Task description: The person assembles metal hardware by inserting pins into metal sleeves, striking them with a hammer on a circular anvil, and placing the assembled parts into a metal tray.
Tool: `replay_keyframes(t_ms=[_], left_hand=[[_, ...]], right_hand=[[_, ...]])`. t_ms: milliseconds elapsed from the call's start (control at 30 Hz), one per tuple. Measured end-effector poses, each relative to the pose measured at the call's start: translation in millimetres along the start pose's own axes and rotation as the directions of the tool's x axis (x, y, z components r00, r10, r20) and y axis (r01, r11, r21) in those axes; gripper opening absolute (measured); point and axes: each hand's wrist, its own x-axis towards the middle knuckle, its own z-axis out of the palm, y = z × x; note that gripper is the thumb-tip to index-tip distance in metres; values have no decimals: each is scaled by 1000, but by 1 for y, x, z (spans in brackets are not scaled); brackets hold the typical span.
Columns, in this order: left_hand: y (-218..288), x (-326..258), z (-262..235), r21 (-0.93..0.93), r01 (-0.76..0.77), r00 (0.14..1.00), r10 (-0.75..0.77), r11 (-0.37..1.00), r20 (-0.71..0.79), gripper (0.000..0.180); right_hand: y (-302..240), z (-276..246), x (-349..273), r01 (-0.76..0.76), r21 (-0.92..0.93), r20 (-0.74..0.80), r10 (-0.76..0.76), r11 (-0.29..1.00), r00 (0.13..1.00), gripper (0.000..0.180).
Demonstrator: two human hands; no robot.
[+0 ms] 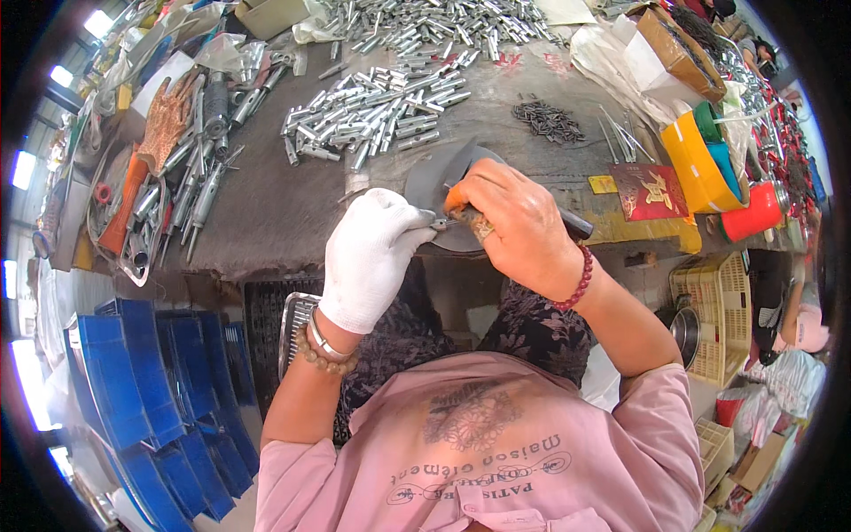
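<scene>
At the table's near edge, my left hand (368, 257), in a white knitted glove, pinches a small silver metal part (439, 224) between thumb and forefinger. Close beside it my right hand (519, 226) is closed, with orange covering on a fingertip. A dark, rounded handle (578, 225) sticks out beyond its palm; the rest of that tool is hidden by the fingers. Both hands meet over a smooth grey piece (434, 177) lying on the table. Beyond them lies a heap of silver metal tubes (372, 111), and right of it a small pile of dark pins (548, 121).
A larger heap of silver tubes (434, 22) covers the far table. Tools and an orange-handled brush (128, 204) crowd the left. At right are a red card (651, 191), a yellow container (700, 160) and a red cylinder (753, 211). Blue bins (133, 372) stand below left.
</scene>
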Motion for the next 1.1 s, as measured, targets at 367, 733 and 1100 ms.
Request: replay_keyframes(t_ms=[367, 733, 1100], left_hand=[[-1, -1, -2, 19, 0, 1000, 0, 1000, -7, 13], [-9, 0, 2, -3, -88, 996, 88, 996, -30, 24], [3, 2, -6, -60, 4, 999, -1, 998, 48, 17]], right_hand=[[-6, 11, 3, 0, -33, 12, 0, 999, 1000, 29], [-23, 17, -1, 142, -435, -3, -160, 889, 987, 9], [9, -40, -17, -184, -369, 51, 218, 911, 975, 53]])
